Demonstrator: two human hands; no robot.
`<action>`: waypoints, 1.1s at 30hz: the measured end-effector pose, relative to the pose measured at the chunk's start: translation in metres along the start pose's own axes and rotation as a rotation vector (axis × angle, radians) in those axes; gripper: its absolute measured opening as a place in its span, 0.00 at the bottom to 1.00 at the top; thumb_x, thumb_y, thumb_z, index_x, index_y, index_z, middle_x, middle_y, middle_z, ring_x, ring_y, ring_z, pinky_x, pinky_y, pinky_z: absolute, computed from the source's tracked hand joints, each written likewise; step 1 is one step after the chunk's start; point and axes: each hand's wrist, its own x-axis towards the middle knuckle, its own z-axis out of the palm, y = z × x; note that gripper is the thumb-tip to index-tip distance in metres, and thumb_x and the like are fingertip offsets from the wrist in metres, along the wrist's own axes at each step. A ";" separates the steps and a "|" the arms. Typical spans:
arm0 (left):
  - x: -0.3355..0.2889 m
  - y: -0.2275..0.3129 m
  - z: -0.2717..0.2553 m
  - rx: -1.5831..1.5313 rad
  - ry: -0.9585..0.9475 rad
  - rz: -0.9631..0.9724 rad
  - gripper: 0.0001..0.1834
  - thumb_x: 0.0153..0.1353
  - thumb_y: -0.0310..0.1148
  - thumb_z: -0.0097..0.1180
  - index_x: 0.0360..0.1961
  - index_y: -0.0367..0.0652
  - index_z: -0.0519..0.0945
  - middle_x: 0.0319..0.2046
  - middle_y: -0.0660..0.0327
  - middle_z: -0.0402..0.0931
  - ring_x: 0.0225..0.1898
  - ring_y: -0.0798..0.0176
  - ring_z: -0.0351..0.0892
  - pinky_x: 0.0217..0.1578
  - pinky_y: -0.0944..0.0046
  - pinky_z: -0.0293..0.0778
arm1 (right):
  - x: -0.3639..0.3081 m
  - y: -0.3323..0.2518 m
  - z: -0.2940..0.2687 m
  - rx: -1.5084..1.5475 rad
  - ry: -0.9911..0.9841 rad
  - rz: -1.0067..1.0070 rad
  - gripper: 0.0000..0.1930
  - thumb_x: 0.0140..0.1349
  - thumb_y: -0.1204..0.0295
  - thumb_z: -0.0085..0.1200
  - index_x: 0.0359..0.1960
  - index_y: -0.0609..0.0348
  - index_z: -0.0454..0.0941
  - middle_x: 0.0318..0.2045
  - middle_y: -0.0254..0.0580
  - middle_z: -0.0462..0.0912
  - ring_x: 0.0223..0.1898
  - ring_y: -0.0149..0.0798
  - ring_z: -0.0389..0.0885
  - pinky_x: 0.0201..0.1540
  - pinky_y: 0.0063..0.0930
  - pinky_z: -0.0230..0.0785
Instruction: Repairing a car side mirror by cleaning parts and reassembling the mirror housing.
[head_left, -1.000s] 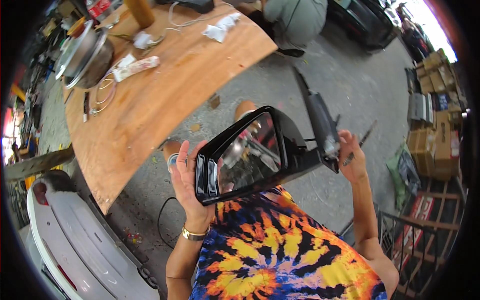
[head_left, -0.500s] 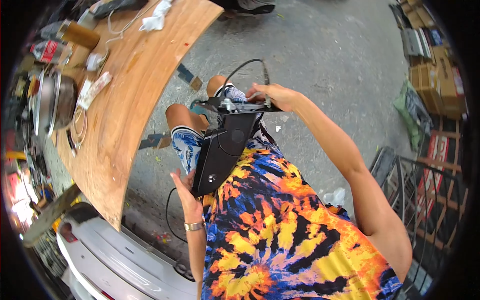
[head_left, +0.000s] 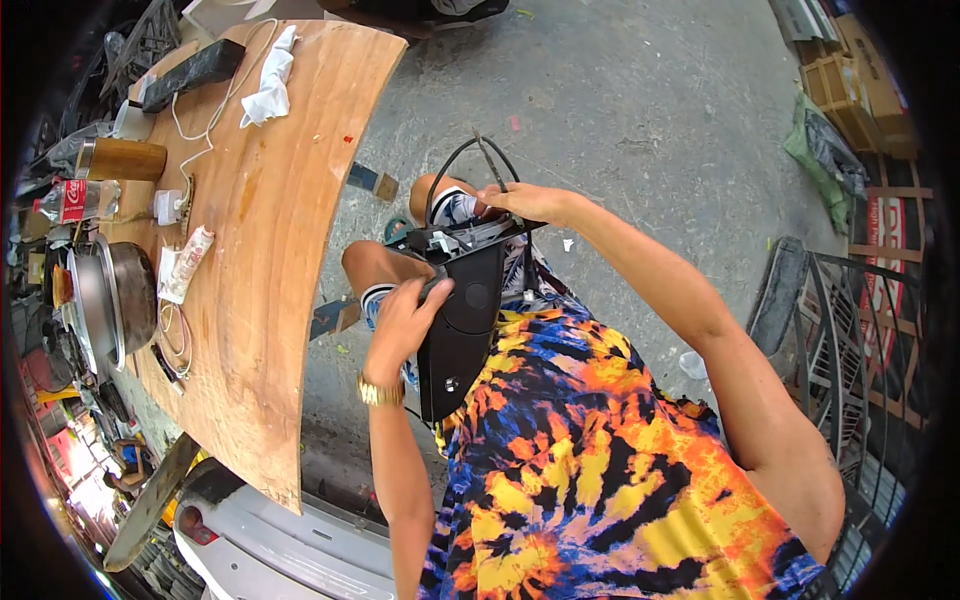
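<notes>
A long black plastic housing [head_left: 465, 310] rests on my lap, against my tie-dye shirt. Metal brackets and fittings [head_left: 455, 240] are mounted at its far end, where a black cable [head_left: 440, 165] loops up and a thin rod [head_left: 493, 160] sticks out. My left hand [head_left: 402, 322] grips the housing's left edge, with the thumb over its top face and some fingers hidden behind. At the far end, my right hand [head_left: 530, 203] is closed around the bracket end next to the rod; its fingertips are partly hidden.
To my left stands a curved plywood table [head_left: 270, 230] with a white cloth [head_left: 270, 80], a tube [head_left: 188, 262], a metal pot [head_left: 125, 300] and a plastic bottle [head_left: 80, 200]. A white car panel [head_left: 290, 550] lies below it. Cardboard boxes [head_left: 850, 95] and a black metal rack [head_left: 830, 330] are at right.
My left hand has moved up from the housing's near end to grip its left edge farther along. The right hand stays at the far end. The view has shifted, with more of the table showing.
</notes>
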 end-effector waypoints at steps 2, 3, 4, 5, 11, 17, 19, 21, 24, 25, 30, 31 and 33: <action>0.029 -0.013 0.004 -0.102 -0.150 -0.056 0.32 0.64 0.54 0.48 0.40 0.28 0.78 0.34 0.46 0.79 0.40 0.51 0.78 0.44 0.58 0.70 | -0.011 -0.016 0.003 -0.070 0.052 0.005 0.23 0.69 0.51 0.38 0.49 0.55 0.75 0.49 0.45 0.77 0.53 0.39 0.71 0.59 0.32 0.58; 0.042 -0.019 0.005 -0.198 -0.310 -0.101 0.35 0.63 0.59 0.47 0.39 0.28 0.78 0.31 0.48 0.79 0.36 0.55 0.78 0.41 0.59 0.70 | -0.020 -0.025 0.005 -0.131 0.116 0.009 0.21 0.69 0.53 0.40 0.49 0.57 0.75 0.48 0.46 0.78 0.52 0.38 0.73 0.58 0.30 0.59; 0.052 -0.015 -0.001 -0.170 -0.391 -0.143 0.39 0.61 0.64 0.45 0.36 0.29 0.78 0.28 0.52 0.77 0.34 0.62 0.75 0.37 0.60 0.70 | -0.030 -0.025 0.004 -0.130 0.123 0.019 0.21 0.69 0.53 0.40 0.49 0.57 0.75 0.48 0.46 0.78 0.52 0.38 0.73 0.58 0.30 0.59; 0.054 -0.012 -0.004 -0.150 -0.419 -0.162 0.39 0.61 0.65 0.46 0.34 0.29 0.78 0.27 0.54 0.76 0.33 0.64 0.73 0.36 0.60 0.69 | -0.044 -0.023 0.002 -0.185 0.284 -0.142 0.19 0.69 0.56 0.42 0.49 0.57 0.74 0.45 0.46 0.79 0.49 0.38 0.74 0.54 0.30 0.62; 0.061 -0.019 0.020 -0.243 -0.370 -0.139 0.40 0.61 0.65 0.44 0.31 0.27 0.76 0.23 0.55 0.72 0.29 0.62 0.69 0.36 0.59 0.66 | -0.144 -0.045 0.021 -0.374 0.482 -0.068 0.15 0.67 0.61 0.47 0.46 0.58 0.73 0.31 0.50 0.79 0.35 0.49 0.79 0.40 0.39 0.68; 0.057 -0.012 0.022 -0.095 -0.278 -0.083 0.43 0.61 0.66 0.41 0.26 0.26 0.75 0.22 0.43 0.72 0.29 0.46 0.72 0.37 0.53 0.66 | -0.148 -0.001 0.045 -0.422 0.318 -0.086 0.13 0.66 0.61 0.46 0.40 0.57 0.74 0.30 0.51 0.78 0.35 0.54 0.77 0.38 0.44 0.68; 0.055 -0.007 0.024 -0.051 -0.223 -0.083 0.44 0.61 0.67 0.41 0.24 0.25 0.74 0.22 0.40 0.72 0.30 0.41 0.73 0.37 0.51 0.66 | -0.146 -0.009 0.051 -0.578 0.338 -0.059 0.12 0.65 0.61 0.47 0.37 0.57 0.75 0.29 0.47 0.78 0.36 0.56 0.77 0.37 0.43 0.68; 0.052 -0.002 0.022 -0.040 -0.199 -0.136 0.46 0.60 0.69 0.41 0.21 0.24 0.74 0.23 0.37 0.73 0.34 0.36 0.74 0.37 0.48 0.66 | -0.144 -0.016 0.055 -0.638 0.337 -0.040 0.12 0.65 0.61 0.47 0.37 0.56 0.75 0.30 0.46 0.78 0.36 0.55 0.78 0.37 0.44 0.69; 0.053 -0.006 0.022 -0.045 -0.204 -0.130 0.46 0.60 0.68 0.41 0.19 0.24 0.72 0.22 0.36 0.72 0.32 0.36 0.74 0.37 0.47 0.66 | -0.142 -0.026 0.056 -0.749 0.344 -0.064 0.10 0.65 0.62 0.47 0.39 0.54 0.76 0.30 0.44 0.79 0.35 0.53 0.80 0.36 0.44 0.71; 0.053 -0.007 0.023 -0.047 -0.203 -0.131 0.46 0.60 0.68 0.41 0.19 0.24 0.72 0.22 0.36 0.72 0.32 0.36 0.74 0.37 0.47 0.66 | -0.142 -0.030 0.055 -0.799 0.355 -0.104 0.10 0.64 0.63 0.48 0.40 0.53 0.76 0.30 0.43 0.79 0.33 0.52 0.81 0.34 0.44 0.73; 0.052 -0.006 0.023 -0.074 -0.174 -0.128 0.46 0.59 0.68 0.43 0.18 0.24 0.72 0.21 0.37 0.71 0.30 0.38 0.74 0.36 0.47 0.66 | -0.136 -0.042 0.051 -1.008 0.297 -0.090 0.09 0.62 0.65 0.49 0.39 0.54 0.77 0.30 0.43 0.79 0.30 0.48 0.82 0.29 0.41 0.75; 0.053 -0.005 0.023 -0.078 -0.171 -0.126 0.46 0.59 0.68 0.43 0.18 0.24 0.72 0.21 0.37 0.71 0.30 0.38 0.74 0.36 0.47 0.66 | -0.135 -0.041 0.050 -1.066 0.290 -0.113 0.10 0.62 0.64 0.49 0.41 0.52 0.77 0.28 0.41 0.78 0.28 0.48 0.82 0.27 0.41 0.74; 0.053 -0.005 0.022 -0.058 -0.190 -0.161 0.45 0.59 0.68 0.43 0.19 0.24 0.73 0.21 0.37 0.71 0.30 0.39 0.74 0.36 0.48 0.67 | -0.133 -0.044 0.048 -1.088 0.280 -0.127 0.09 0.62 0.65 0.50 0.40 0.52 0.78 0.28 0.41 0.78 0.28 0.48 0.82 0.27 0.41 0.74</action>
